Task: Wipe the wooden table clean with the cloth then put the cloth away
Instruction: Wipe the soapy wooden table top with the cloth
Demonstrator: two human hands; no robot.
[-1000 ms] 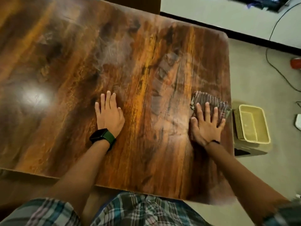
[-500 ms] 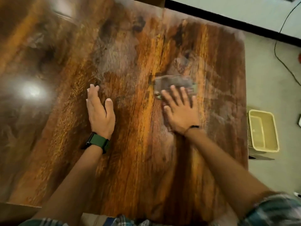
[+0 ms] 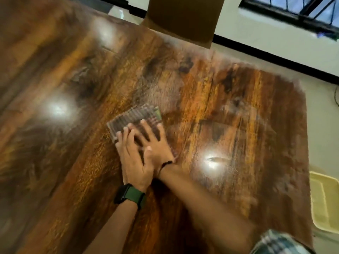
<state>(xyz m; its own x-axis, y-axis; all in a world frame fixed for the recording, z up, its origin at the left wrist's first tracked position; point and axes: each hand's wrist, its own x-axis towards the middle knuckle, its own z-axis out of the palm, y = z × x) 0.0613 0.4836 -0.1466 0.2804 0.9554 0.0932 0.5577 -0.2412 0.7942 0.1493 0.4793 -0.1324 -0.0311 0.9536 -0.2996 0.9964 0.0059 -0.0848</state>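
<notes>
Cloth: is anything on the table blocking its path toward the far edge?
Nothing visible. Both hands, left and right, press the cloth flat; the table beyond it shows only bare wood.

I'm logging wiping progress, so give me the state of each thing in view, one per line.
cloth: folded flat on the table, pressed under both hands.
left hand: fingers straight, pressing the cloth's near-left part.
right hand: fingers spread flat on the cloth, partly overlapping the left hand.
wooden table: glossy, with hazy smears on its right part.
yellow bin: on the floor, open.
</notes>
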